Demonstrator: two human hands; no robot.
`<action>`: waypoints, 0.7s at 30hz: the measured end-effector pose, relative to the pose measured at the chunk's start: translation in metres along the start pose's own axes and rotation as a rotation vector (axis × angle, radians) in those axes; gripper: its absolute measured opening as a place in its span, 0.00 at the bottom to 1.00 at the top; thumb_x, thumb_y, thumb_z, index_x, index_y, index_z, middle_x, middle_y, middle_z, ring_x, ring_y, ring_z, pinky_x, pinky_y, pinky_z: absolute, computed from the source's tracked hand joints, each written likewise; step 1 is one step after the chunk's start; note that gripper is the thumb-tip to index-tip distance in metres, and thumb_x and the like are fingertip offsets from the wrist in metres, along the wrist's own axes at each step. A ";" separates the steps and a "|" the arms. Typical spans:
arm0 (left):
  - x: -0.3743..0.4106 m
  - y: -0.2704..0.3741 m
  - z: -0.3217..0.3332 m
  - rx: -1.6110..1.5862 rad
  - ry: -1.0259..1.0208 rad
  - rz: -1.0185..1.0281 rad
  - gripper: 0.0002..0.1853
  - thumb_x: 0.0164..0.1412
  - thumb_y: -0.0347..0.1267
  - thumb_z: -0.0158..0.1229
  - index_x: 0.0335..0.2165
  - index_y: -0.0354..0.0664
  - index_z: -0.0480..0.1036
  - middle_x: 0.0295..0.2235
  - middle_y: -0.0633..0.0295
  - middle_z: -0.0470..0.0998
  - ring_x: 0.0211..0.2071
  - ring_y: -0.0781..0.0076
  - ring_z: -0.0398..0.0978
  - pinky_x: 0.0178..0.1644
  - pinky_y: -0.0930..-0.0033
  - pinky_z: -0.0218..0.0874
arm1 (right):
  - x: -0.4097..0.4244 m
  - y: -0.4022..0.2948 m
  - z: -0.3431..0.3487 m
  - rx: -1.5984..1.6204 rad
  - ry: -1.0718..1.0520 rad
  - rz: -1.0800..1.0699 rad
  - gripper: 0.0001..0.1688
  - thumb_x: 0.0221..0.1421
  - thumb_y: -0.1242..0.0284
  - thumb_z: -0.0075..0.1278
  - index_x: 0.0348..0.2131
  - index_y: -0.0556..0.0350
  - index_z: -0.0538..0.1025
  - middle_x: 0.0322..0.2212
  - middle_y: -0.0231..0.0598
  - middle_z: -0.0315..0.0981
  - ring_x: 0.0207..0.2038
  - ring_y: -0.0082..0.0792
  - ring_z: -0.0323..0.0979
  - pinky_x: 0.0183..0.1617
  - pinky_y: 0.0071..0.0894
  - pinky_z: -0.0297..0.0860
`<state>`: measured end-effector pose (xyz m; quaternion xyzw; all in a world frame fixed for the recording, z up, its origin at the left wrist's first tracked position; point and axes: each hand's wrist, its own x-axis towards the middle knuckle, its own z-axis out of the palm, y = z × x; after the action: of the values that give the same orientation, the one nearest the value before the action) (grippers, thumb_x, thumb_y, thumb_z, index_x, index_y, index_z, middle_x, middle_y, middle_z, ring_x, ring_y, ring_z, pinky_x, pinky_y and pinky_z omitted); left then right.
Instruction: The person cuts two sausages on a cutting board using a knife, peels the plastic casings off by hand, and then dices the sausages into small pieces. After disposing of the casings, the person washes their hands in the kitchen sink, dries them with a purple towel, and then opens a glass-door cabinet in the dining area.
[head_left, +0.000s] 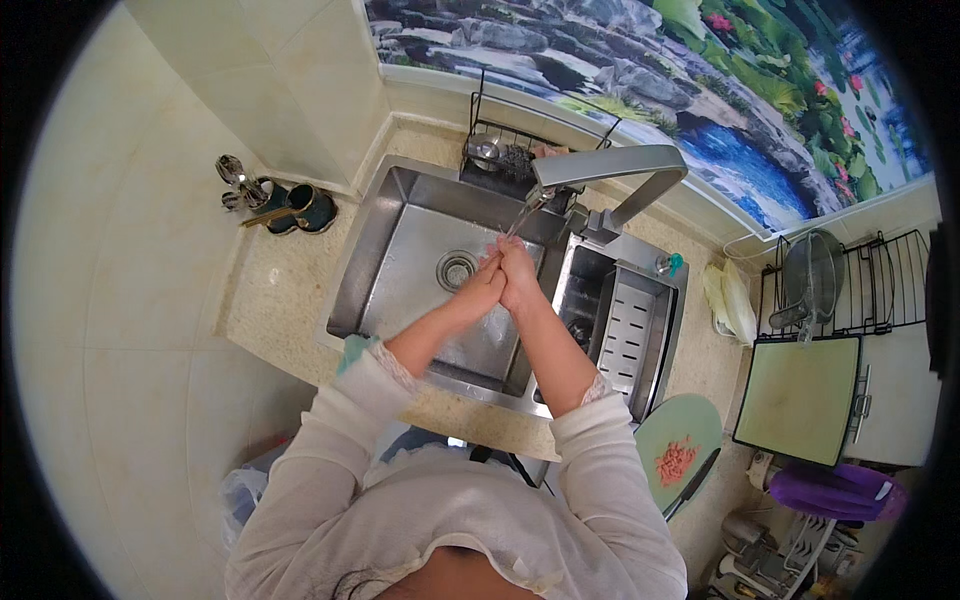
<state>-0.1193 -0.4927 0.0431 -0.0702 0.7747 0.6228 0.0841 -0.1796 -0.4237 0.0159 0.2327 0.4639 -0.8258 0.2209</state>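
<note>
My left hand (481, 285) and my right hand (517, 268) touch each other over the large basin of the stainless steel sink (405, 225). Above them the grey metal faucet (600, 166) runs a thin stream of water (517, 223) onto the fingers. Something pinkish shows at the fingertips, and I cannot tell whether it is skin or a thing held. The round drain (457, 271) lies just left of the hands. To the right, a green cutting board (681, 420) bears chopped pink pieces (676, 460) and a black-handled knife (697, 476).
A black wire rack (517, 142) stands behind the sink. Dark cups (311, 208) with utensils stand at the left. A slotted tray (626, 330) sits in the smaller basin. Pale leafy vegetables (729, 301), a second cutting board (799, 397) and a dish rack (885, 277) are at the right.
</note>
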 end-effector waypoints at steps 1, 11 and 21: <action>0.002 -0.006 -0.004 0.210 -0.030 0.120 0.27 0.64 0.37 0.35 0.58 0.37 0.55 0.58 0.50 0.61 0.59 0.56 0.58 0.65 0.63 0.40 | 0.000 0.000 0.000 -0.003 -0.012 0.088 0.08 0.62 0.69 0.41 0.36 0.54 0.67 0.29 0.40 0.68 0.29 0.35 0.67 0.36 0.38 0.69; 0.001 -0.012 -0.008 -0.423 -0.181 0.012 0.17 0.66 0.31 0.42 0.52 0.40 0.62 0.53 0.61 0.66 0.57 0.72 0.60 0.61 0.69 0.48 | 0.024 -0.023 -0.005 -0.221 -0.073 0.103 0.18 0.63 0.63 0.42 0.43 0.56 0.74 0.19 0.33 0.64 0.20 0.25 0.62 0.24 0.26 0.63; 0.021 0.021 0.005 -1.078 0.163 -0.351 0.24 0.68 0.46 0.39 0.56 0.46 0.62 0.54 0.69 0.66 0.56 0.76 0.60 0.59 0.71 0.50 | -0.007 0.007 -0.004 -0.530 -0.142 -0.380 0.33 0.66 0.54 0.33 0.60 0.56 0.57 0.53 0.46 0.57 0.55 0.34 0.55 0.58 0.30 0.52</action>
<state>-0.1441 -0.4835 0.0575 -0.2784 0.3282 0.8992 0.0786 -0.1692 -0.4227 0.0143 0.0184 0.6812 -0.7168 0.1476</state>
